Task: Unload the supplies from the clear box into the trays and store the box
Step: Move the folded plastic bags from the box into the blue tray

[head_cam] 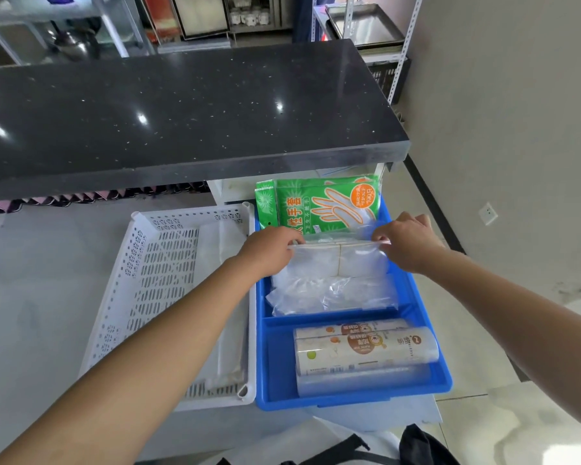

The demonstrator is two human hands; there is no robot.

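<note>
grey surface (47, 297), white tray (141, 263), blue tray (426, 330)

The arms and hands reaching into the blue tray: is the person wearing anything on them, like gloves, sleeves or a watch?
Nothing shows on them. The left hand and the right hand are both bare, with no gloves and no rings visible. Both forearms are uncovered as far as the picture's edges, so no sleeve comes into view, and neither wrist carries a watch or band.

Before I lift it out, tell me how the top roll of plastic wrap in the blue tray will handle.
The top roll is round and lies on its side, so it would probably roll once nudged. Its glossy wrapper looks slippery. It rests on other rolls in the blue tray, so lifting it may shift those.
</note>
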